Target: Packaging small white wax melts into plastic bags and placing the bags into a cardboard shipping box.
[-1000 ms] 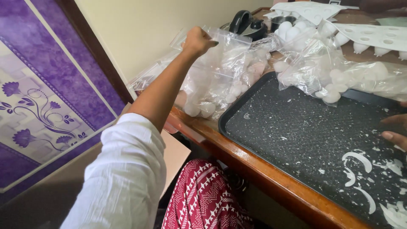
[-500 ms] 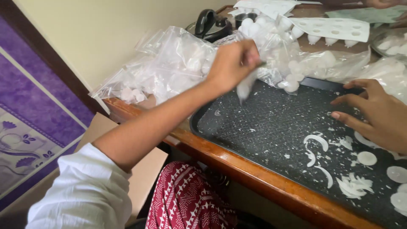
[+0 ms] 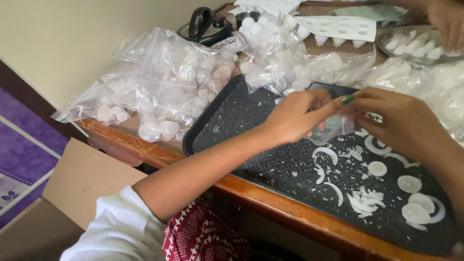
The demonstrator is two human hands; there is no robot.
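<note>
in the head view, the left hand (image 3: 295,116) sits at the centre of the frame, its forearm running up from the white sleeve (image 3: 116,232) at the lower left. its fingers are pinched shut on the top edge of a small clear plastic bag (image 3: 336,126), which hangs just above the black tray (image 3: 251,116). the right hand (image 3: 401,121) comes in from the right edge and meets the left at centre; its fingertips are also closed on the same bag's edge, touching those of the left hand. whether the bag holds anything cannot be told.

below the hands, towards the lower right of the frame, white round discs (image 3: 410,183) and curved white trimmings (image 3: 326,152) lie scattered on the tray's speckled surface. the tray rests on a wooden table (image 3: 270,203) whose edge runs diagonally across the lower half.

in the upper left, a heap of filled clear bags (image 3: 169,87) holding white pieces lies on the table just beside the tray. at the top centre stand a black pot lid (image 3: 205,26) and a white mould sheet (image 3: 338,26). a brown cardboard box (image 3: 72,188) sits at the lower left. another person's hand (image 3: 447,19) shows in the upper right corner.
</note>
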